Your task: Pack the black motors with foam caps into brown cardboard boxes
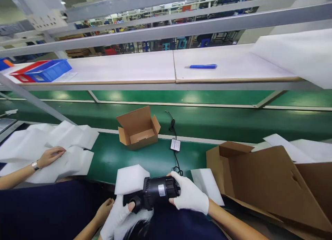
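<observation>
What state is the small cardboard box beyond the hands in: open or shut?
Open: the small cardboard box has its lid raised and side flaps sticking out, so its inside shows.

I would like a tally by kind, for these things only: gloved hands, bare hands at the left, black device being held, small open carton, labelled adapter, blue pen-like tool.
Gloved left hand and gloved right hand: 2
Upper bare hand and lower bare hand: 2
Black device: 1
Small open carton: 1
Labelled adapter: 1
Blue pen-like tool: 1
Total: 8

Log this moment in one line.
left hand: holding black device; right hand: gripping its right end; white foam block: at left hand; small carton: open, beyond device
</observation>
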The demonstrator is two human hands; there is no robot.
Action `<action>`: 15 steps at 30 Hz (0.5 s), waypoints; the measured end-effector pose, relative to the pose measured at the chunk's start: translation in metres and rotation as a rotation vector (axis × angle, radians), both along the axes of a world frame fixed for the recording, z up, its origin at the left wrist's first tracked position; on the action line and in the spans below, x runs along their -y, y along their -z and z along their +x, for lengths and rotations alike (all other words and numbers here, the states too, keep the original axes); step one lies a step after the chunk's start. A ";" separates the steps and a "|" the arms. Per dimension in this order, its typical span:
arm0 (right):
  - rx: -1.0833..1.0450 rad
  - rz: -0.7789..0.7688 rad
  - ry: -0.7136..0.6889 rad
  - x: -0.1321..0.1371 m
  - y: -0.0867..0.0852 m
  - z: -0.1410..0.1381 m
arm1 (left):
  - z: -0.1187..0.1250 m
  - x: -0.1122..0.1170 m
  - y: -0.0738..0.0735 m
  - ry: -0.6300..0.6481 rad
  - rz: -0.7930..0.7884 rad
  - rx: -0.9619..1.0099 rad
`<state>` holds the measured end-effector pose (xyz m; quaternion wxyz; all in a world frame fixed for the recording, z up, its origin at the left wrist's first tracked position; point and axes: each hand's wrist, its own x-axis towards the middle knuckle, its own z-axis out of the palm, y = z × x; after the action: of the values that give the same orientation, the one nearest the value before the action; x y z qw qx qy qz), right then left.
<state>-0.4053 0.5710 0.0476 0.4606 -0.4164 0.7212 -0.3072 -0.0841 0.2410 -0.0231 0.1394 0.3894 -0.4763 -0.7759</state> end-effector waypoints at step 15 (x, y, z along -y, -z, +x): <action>-0.085 0.162 -0.062 0.044 0.056 -0.076 | 0.053 0.220 -0.061 0.138 -1.015 0.445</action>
<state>-0.4809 0.5267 -0.0086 0.4712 -0.4127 0.7491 -0.2157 -0.0312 0.0213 0.0380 0.1544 0.3957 -0.8325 -0.3557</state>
